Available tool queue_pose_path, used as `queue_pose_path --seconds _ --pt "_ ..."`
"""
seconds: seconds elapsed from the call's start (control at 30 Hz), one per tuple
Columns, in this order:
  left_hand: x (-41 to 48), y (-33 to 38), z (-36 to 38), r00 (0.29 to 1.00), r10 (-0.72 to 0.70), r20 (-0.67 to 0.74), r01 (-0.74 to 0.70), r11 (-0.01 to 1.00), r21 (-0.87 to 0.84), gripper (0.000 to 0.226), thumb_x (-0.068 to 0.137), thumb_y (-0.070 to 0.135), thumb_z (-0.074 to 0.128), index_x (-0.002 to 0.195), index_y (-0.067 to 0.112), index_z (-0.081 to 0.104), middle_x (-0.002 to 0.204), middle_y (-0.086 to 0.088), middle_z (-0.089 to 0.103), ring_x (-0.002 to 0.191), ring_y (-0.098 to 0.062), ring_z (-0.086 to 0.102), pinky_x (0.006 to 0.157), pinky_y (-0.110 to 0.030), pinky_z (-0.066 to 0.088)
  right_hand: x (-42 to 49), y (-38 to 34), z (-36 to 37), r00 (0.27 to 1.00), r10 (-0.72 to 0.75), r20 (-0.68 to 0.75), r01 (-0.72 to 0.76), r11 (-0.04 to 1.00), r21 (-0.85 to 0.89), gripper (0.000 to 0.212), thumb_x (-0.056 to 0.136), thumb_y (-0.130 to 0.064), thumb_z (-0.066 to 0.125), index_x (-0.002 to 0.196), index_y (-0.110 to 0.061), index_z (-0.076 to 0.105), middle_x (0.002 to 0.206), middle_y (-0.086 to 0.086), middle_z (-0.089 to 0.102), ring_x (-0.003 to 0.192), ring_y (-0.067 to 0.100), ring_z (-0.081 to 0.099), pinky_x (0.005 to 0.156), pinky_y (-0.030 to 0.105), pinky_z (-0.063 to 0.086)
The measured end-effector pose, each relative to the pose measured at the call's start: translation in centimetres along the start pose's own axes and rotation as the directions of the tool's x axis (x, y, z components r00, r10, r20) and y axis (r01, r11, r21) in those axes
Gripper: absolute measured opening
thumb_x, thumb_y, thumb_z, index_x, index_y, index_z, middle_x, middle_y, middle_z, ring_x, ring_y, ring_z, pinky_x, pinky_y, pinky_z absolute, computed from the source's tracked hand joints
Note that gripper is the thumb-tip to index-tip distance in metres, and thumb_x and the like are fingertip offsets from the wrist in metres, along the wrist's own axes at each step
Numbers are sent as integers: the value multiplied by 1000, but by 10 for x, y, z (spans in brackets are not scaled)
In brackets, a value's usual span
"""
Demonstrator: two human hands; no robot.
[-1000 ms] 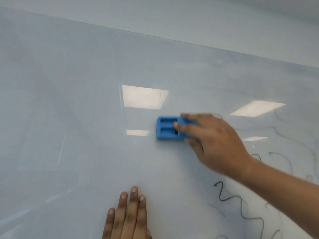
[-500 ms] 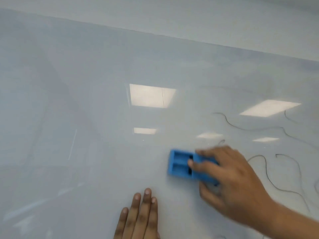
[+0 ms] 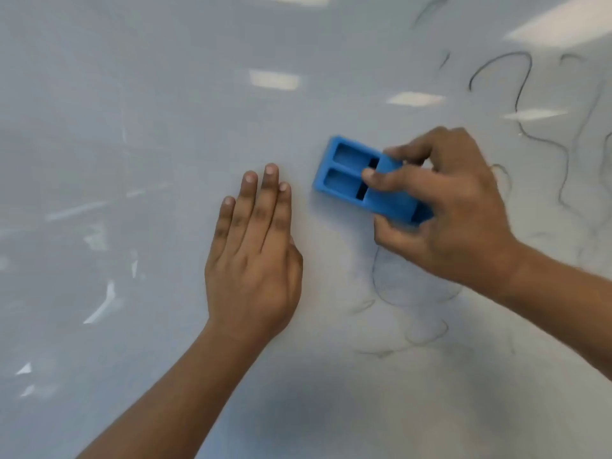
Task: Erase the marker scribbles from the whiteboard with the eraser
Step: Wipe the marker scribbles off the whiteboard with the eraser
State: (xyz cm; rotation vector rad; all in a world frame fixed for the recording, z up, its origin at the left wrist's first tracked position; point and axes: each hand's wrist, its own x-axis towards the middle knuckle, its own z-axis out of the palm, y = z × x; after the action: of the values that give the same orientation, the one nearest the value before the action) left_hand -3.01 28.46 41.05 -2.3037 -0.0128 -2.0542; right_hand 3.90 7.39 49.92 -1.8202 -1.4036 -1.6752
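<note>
A glossy whiteboard [image 3: 132, 160] fills the whole view. My right hand [image 3: 450, 207] is shut on a blue eraser [image 3: 347, 173], pressing it flat against the board, tilted down to the right. My left hand [image 3: 255, 256] lies flat on the board just left of the eraser, fingers together, holding nothing. Dark marker scribbles [image 3: 520, 91] run down the upper right. Fainter, smeared scribbles [image 3: 414, 289] lie below the eraser and under my right wrist.
Ceiling lights reflect as bright patches [image 3: 275, 79] on the board. The left half of the board shows only smudges and glare streaks [image 3: 102, 303].
The eraser and my right hand have swept down the board toward me. The view has dropped and closed in, so my left hand and forearm now show fully.
</note>
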Motion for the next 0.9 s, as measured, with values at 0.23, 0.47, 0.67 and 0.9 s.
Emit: queue_pose_path --seconds 0.23,0.47,0.67,0.9 --pt "-25 2 14 998 58 -14 -57 998 31 55 96 6 43 150 0 34 159 -16 30 151 -29 21 124 -44 15 -155 -44 21 866 -397 305 385 917 101 12 89 -20 73 100 -22 75 100 5 76 76 28 68 65 37 51" --pt "-28 1 22 996 70 -58 -68 997 30 54 97 6 40 150 1 33 158 -17 32 150 -31 24 124 -46 19 -87 -7 12 999 -45 -8 45 999 -22 27 87 -27 74 113 -25 68 113 10 70 88 30 59 73 46 45" --pt "-26 2 20 996 73 -47 -71 997 33 53 99 7 38 151 1 32 159 -18 32 150 -32 24 124 -45 18 -222 -56 33 953 -154 260 126 984 124 6 90 -25 73 96 -25 72 102 3 71 75 29 65 68 38 50" --pt "-24 1 20 996 81 -42 -80 996 27 52 100 9 36 151 1 33 160 -16 28 151 -29 20 124 -46 18 -238 -41 16 924 -180 338 198 980 -19 28 97 -17 61 120 -31 68 129 -1 64 102 27 64 86 40 47"
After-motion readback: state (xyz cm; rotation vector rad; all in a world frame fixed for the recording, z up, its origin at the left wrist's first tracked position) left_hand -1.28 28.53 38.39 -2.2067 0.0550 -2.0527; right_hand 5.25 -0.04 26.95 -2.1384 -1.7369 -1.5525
